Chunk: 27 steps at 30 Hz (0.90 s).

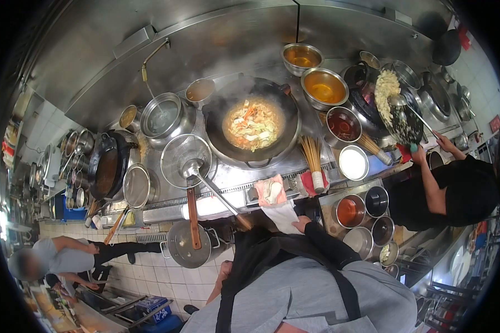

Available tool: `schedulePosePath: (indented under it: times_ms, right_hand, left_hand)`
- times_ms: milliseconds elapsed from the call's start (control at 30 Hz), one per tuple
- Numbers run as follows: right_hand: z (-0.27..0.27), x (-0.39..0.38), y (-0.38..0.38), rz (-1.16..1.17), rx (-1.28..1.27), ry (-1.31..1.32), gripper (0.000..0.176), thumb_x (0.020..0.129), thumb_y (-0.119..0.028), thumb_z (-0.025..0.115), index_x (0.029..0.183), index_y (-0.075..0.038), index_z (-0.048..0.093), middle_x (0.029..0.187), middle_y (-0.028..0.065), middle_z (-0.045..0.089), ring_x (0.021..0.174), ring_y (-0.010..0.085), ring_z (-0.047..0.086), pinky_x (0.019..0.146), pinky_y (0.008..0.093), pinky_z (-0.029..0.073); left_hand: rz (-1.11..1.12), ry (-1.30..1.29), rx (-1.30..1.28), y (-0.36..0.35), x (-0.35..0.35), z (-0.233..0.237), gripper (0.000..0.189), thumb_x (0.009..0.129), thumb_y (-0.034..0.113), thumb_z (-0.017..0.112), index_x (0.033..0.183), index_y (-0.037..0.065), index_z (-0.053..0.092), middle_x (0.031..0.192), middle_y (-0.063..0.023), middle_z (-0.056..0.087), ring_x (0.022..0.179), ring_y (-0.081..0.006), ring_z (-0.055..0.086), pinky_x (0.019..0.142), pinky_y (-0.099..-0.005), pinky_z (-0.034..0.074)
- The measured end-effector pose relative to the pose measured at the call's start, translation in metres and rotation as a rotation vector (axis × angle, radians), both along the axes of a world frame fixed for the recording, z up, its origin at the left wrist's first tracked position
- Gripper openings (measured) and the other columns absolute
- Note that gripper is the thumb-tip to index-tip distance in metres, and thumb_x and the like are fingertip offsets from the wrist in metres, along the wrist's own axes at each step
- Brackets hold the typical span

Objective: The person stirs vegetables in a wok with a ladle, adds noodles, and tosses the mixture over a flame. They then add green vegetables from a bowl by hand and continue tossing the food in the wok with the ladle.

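My right hand (pixel 301 223) is at the counter's front edge, its fingers closed on the side of a white cloth (pixel 280 216) that hangs over the edge. My left hand (pixel 224 270) hangs low beside my dark apron; its fingers are not clear. Ahead, a large wok (pixel 214 130) holds steaming shredded vegetables (pixel 253 125) in broth. To its left, a ladle (pixel 192 167) lies across a wire strainer (pixel 175 155) with a wooden handle. A folded pink-and-white cloth (pixel 271 190) lies on the counter near my right hand.
Bamboo brushes (pixel 311 158) stand right of the wok, near bowls of amber liquid (pixel 325 87) and a white-filled bowl (pixel 354 162). A co-worker (pixel 450 191) at right holds a wok of pale food (pixel 388 86). A deep pot (pixel 180 250) stands lower left; another person (pixel 66 255) is beyond.
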State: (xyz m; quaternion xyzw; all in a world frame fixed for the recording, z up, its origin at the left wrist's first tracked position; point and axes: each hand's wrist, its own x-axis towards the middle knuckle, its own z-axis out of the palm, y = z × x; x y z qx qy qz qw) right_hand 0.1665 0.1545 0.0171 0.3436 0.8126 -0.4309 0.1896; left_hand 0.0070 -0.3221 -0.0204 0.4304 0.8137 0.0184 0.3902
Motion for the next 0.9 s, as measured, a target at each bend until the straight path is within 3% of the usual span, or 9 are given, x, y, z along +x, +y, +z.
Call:
schedulePosePath:
  times_ms: [133,200,267,333,533,633,733,800,900]
  right_hand:
    - [0.002,0.001,-0.001,-0.016,0.015,-0.006,0.069,0.085,-0.05,0.068,0.119,0.01,0.065,0.121,0.033,0.064,0.118,0.0431,0.061,0.103,0.0442,0.047]
    - [0.002,0.0,-0.001,-0.015,0.017,-0.016,0.07,0.085,-0.05,0.068,0.12,0.01,0.064,0.122,0.0333,0.063,0.118,0.0431,0.061,0.103,0.0441,0.047]
    - [0.002,0.0,-0.001,-0.016,0.012,-0.003,0.07,0.085,-0.05,0.068,0.12,0.011,0.065,0.122,0.0334,0.063,0.118,0.043,0.061,0.103,0.0441,0.047]
    - [0.001,0.001,-0.001,-0.016,0.012,0.004,0.07,0.084,-0.051,0.068,0.119,0.01,0.065,0.121,0.0333,0.063,0.118,0.043,0.061,0.103,0.0443,0.047]
    - [-0.004,0.001,-0.001,-0.008,0.022,0.004,0.069,0.084,-0.051,0.068,0.117,0.009,0.066,0.119,0.0326,0.064,0.116,0.0434,0.061,0.102,0.045,0.047]
    - [-0.002,0.001,-0.001,-0.013,0.018,0.006,0.068,0.084,-0.051,0.068,0.116,0.009,0.066,0.119,0.0324,0.064,0.116,0.0435,0.061,0.102,0.0451,0.047]
    - [-0.006,0.001,-0.001,-0.013,0.018,0.007,0.068,0.083,-0.05,0.068,0.116,0.009,0.066,0.12,0.0326,0.064,0.116,0.0434,0.061,0.102,0.045,0.047]
    - [-0.014,0.002,0.0,-0.014,0.021,0.002,0.068,0.084,-0.05,0.068,0.117,0.009,0.066,0.12,0.0328,0.064,0.117,0.0433,0.061,0.102,0.0449,0.047]
    - [-0.014,0.003,0.0,-0.012,0.015,-0.001,0.069,0.084,-0.05,0.068,0.119,0.009,0.065,0.121,0.033,0.063,0.118,0.0433,0.06,0.103,0.0447,0.046]
  left_hand:
    - [0.139,-0.067,-0.005,-0.009,0.0,-0.023,0.032,0.083,0.031,0.063,0.097,0.005,0.076,0.102,-0.0167,0.075,0.097,-0.0349,0.071,0.085,-0.042,0.057]
    - [0.422,-0.216,0.067,-0.018,0.004,-0.042,0.029,0.084,0.027,0.064,0.096,0.005,0.076,0.102,-0.016,0.075,0.096,-0.0333,0.071,0.085,-0.0395,0.057]
    - [0.363,-0.197,0.066,-0.021,0.003,-0.048,0.026,0.085,0.025,0.065,0.095,0.004,0.076,0.101,-0.0156,0.075,0.095,-0.0307,0.071,0.084,-0.037,0.057]
    - [-0.036,-0.01,-0.006,-0.005,-0.004,-0.013,0.025,0.085,0.023,0.067,0.094,0.002,0.075,0.099,-0.0155,0.075,0.094,-0.0272,0.071,0.083,-0.0345,0.056]
    - [0.416,-0.237,0.103,-0.021,0.001,-0.042,0.025,0.084,0.024,0.07,0.094,0.001,0.075,0.096,-0.0135,0.075,0.092,-0.0257,0.071,0.081,-0.033,0.056]
    - [0.478,-0.228,0.149,-0.023,0.003,-0.045,0.025,0.082,0.025,0.07,0.094,0.004,0.076,0.097,-0.0144,0.075,0.092,-0.0299,0.072,0.081,-0.035,0.057]
    - [0.059,-0.009,0.094,-0.013,-0.001,-0.023,0.027,0.08,0.028,0.069,0.094,0.006,0.076,0.098,-0.0171,0.075,0.092,-0.0327,0.071,0.081,-0.0383,0.057]
    - [0.023,-0.024,0.102,-0.001,-0.003,0.007,0.029,0.079,0.03,0.067,0.094,0.007,0.076,0.097,-0.0175,0.075,0.092,-0.0341,0.071,0.081,-0.0401,0.057]
    - [0.022,-0.032,0.155,0.002,-0.003,0.015,0.031,0.078,0.032,0.066,0.095,0.008,0.076,0.097,-0.0166,0.075,0.093,-0.0351,0.071,0.081,-0.0413,0.058]
